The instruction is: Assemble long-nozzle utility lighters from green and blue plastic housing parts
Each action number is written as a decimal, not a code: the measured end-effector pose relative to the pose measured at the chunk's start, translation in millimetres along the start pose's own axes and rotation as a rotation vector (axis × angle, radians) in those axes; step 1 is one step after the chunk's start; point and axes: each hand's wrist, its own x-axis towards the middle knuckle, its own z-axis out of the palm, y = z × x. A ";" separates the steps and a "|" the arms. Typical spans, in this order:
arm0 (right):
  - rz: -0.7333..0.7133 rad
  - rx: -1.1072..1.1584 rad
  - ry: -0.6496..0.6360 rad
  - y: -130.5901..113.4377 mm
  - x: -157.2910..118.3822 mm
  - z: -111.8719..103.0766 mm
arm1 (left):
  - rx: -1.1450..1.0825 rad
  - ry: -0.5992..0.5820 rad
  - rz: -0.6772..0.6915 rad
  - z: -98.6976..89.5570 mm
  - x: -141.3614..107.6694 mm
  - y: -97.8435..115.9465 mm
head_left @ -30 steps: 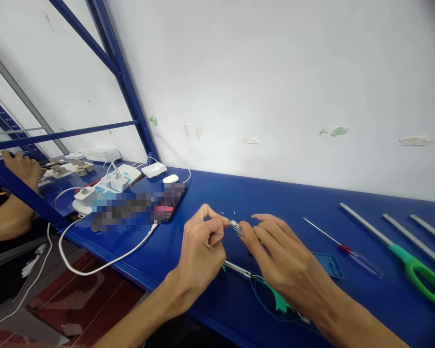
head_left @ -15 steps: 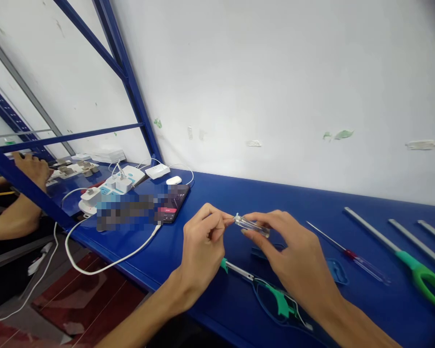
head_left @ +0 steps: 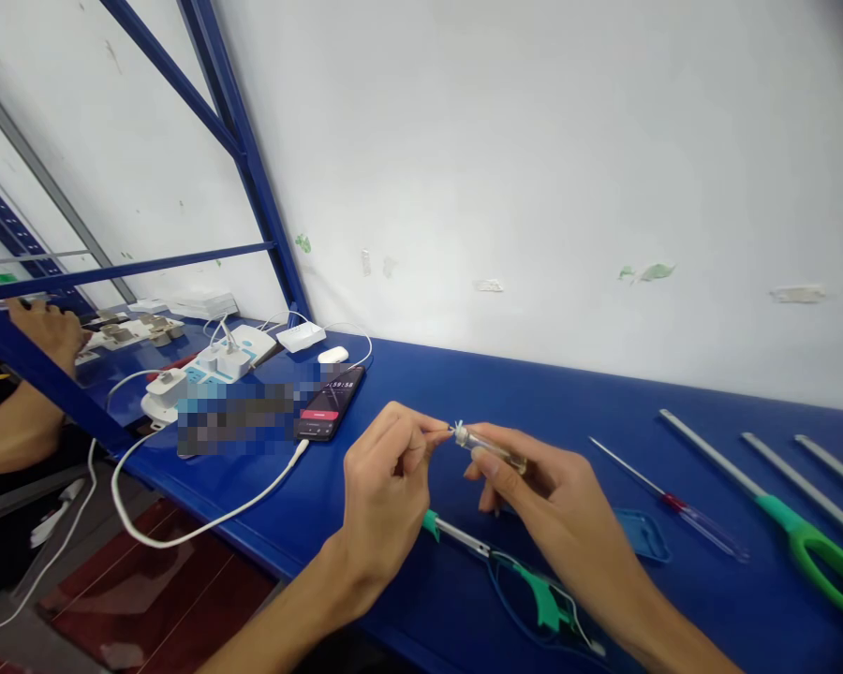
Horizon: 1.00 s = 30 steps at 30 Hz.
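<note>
My right hand (head_left: 534, 477) holds a small clear cylinder (head_left: 495, 447) between thumb and fingers, with a white piece (head_left: 459, 432) at its left end. Close against that white end, my left hand (head_left: 390, 487) is closed in a pinch. A tiny dark bit shows at its fingertips, too small to name. Below the hands lies a blue-framed tool (head_left: 512, 618) with green parts, a metal rod and a thin white wire. A small blue tray (head_left: 643, 534) sits just right of my right wrist.
A screwdriver (head_left: 681, 513) with a clear red handle lies to the right. Beyond it are several long grey rods, one with a green handle (head_left: 811, 543). To the left are a phone (head_left: 333, 402), its white cable (head_left: 253, 510), a power strip (head_left: 214, 370) and another person's hand (head_left: 46, 328).
My right hand has shifted its grip on the clear cylinder, its thumb now lying over it. My left hand stays pinched at the white end. The view has shifted slightly.
</note>
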 end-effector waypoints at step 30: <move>-0.066 -0.165 0.015 1.8 -9.3 1.4 | 0.028 -0.090 0.115 -2.6 -5.3 -5.0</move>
